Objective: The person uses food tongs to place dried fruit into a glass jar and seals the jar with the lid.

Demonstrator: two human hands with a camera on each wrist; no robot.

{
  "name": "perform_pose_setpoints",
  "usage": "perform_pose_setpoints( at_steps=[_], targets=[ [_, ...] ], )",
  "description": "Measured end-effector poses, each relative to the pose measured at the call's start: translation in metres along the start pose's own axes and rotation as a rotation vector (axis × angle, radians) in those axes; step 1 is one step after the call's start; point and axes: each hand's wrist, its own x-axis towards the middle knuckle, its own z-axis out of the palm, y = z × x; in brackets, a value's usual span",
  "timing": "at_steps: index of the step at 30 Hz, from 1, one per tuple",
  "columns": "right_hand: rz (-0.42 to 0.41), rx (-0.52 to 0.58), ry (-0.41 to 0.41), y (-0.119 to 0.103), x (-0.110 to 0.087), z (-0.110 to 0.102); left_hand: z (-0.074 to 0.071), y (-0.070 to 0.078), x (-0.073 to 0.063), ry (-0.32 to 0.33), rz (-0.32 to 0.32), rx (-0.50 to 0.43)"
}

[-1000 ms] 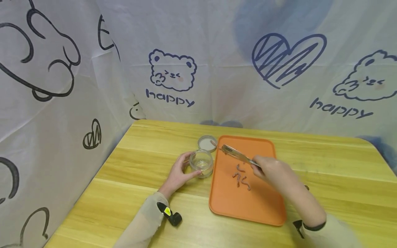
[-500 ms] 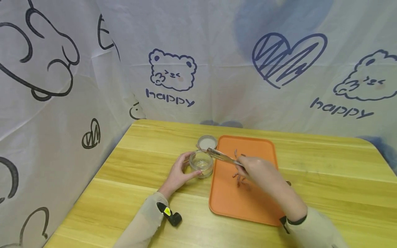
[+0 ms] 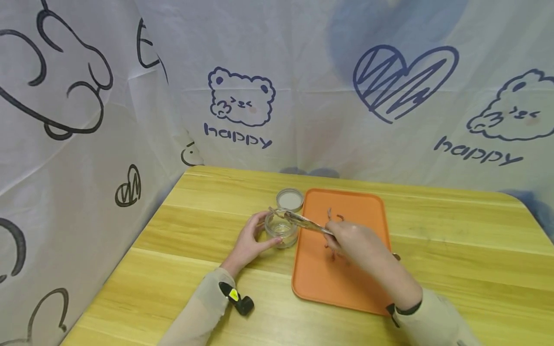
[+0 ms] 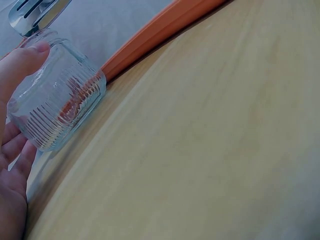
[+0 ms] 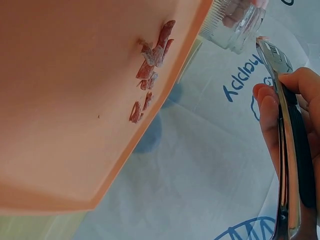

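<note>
My left hand (image 3: 248,245) holds a clear ribbed glass jar (image 3: 284,241), with the thumb on the near side and fingers round the back. The jar stands uncovered on the table, beside the tray. My right hand (image 3: 357,242) grips metal tongs (image 5: 290,145) with dark handle inlays. Their slotted head (image 4: 37,15) is over the jar's mouth. A thin brownish strip (image 3: 274,211) sticks out from the tongs' tip above the rim. Several reddish-brown, dried-looking strips (image 5: 152,60) lie on the orange tray (image 3: 337,290), partly hidden by my right hand in the head view.
A round lid (image 3: 290,198) lies on the wooden table (image 3: 216,202), just behind the jar and left of the tray. A printed white cloth (image 3: 316,144) hangs along the table's back and left sides.
The tongs and right hand have moved left from over the tray to the jar's mouth, carrying the strip. My left hand and the jar have stayed in place.
</note>
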Motion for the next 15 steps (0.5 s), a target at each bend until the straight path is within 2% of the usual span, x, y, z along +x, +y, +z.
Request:
perform_pose_setpoints(
  at_steps=[2,11,15],
  targets=[
    [0.0,-0.002,0.004,0.0,0.0,0.0,0.0,0.004,0.0,-0.004,0.002,-0.002],
    [0.017,0.008,0.0,-0.001,-0.001,0.003,0.0,0.001,0.001,-0.007,-0.009,-0.004],
    [0.014,0.009,0.01,0.0,-0.002,0.004,-0.001,0.018,-0.002,-0.026,-0.012,-0.01]
  ],
)
